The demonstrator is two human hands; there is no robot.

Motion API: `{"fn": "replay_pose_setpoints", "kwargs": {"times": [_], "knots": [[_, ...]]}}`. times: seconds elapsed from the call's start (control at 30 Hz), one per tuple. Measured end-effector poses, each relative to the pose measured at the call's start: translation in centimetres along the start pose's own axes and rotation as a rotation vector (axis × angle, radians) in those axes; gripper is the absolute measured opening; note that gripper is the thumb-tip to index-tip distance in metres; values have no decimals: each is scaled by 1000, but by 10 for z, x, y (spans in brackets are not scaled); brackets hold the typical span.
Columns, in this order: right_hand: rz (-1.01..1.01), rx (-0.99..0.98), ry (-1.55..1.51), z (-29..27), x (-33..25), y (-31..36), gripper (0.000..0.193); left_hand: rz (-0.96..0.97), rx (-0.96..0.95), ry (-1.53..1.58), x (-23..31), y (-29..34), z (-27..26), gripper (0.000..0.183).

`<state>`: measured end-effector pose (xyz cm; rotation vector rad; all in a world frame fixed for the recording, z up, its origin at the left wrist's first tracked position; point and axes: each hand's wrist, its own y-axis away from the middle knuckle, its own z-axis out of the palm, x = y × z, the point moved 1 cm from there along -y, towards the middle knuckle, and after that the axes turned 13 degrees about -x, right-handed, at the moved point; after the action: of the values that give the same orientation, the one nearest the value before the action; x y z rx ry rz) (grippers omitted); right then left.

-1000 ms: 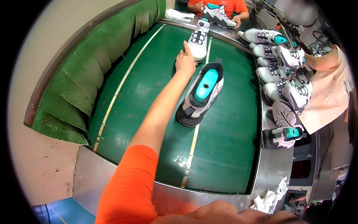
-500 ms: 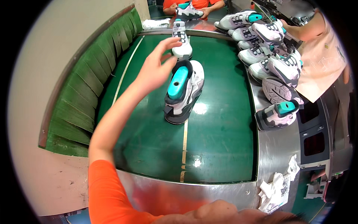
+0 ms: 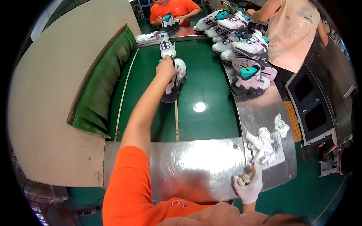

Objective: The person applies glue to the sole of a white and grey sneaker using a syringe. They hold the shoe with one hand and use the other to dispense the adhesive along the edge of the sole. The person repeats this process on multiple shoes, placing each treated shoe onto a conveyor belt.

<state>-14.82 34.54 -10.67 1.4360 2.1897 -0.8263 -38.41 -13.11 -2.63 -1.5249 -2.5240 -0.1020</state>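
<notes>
Left hand (image 3: 166, 69) grasping near shoe (image 3: 171, 94) at collar; shoe upright on green belt (image 3: 211, 124), just behind 1 other shoe (image 3: 166, 44). Gloved right hand (image 3: 249, 186) curled over table (image 3: 203, 154) near rags (image 3: 261, 143); cannot tell if gripping.

Left arm (image 3: 141, 109) outstretched; right grip (image 3: 249, 185) (gloved) low.

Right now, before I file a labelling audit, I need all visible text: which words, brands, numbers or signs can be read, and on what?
None is legible enough to quote.
White paper sheet: dark print, too small.
Wearer's orange shirt: pale emblem, no readable letters.
Co-worker's pale peach garment: faint marks, illegible.
Sneaker at the left hand: no readable lettering.
</notes>
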Motion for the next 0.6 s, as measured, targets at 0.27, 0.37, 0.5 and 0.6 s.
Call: {"fn": "replay_pose_setpoints", "kwargs": {"times": [0.27,0.37,0.5,0.6], "knots": [[221,-104,-258,-23,6,4,71,1022,323,-234,0,241,-17,30],[145,-165,-348,-36,-1,7,70,1138,211,-180,-26,340,-37,30],[256,-394,-368,-54,1,9,69,1152,163,-90,-47,435,-30,41],[294,-492,-528,-69,-5,21,65,1101,247,-58,-49,455,-6,44]]}}
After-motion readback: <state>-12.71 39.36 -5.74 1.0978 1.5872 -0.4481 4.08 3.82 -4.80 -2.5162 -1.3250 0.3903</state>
